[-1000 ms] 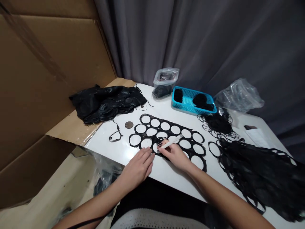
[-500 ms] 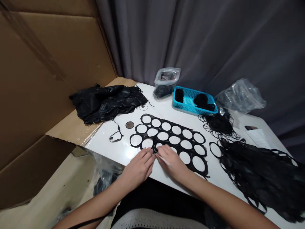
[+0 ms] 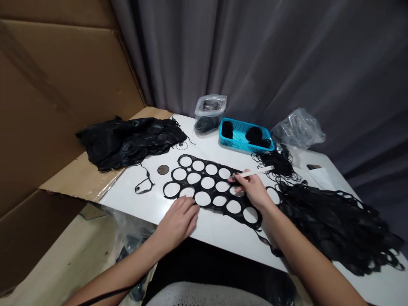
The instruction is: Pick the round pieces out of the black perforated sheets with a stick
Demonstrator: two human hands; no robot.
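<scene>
A black rubber sheet (image 3: 214, 177) with rows of large round holes lies flat on the white table (image 3: 216, 231). At its near edge, left of the middle, my left hand (image 3: 178, 219) rests with its fingers lying flat. My right hand (image 3: 254, 190) is over the sheet's right part, closed around a white pen-shaped tool (image 3: 259, 171) that points up to the right. Something small and black shows at those fingertips, too unclear to name. A thin black strip (image 3: 267, 243) trails from the sheet's right end. A dark disc (image 3: 163, 170) lies to its left.
A crumpled black pile (image 3: 130, 142) lies at left beside cardboard (image 3: 79, 174). Behind stand a clear bag (image 3: 210, 114) and a blue basket (image 3: 247, 142) with black bundles. Thin black rings (image 3: 277, 163) and a large heap of black pieces (image 3: 334, 225) lie at right.
My right hand has moved from beside my left hand to the right and farther back, the white tool showing again. My left hand stays at the sheet's near edge. The view has shifted slightly.
</scene>
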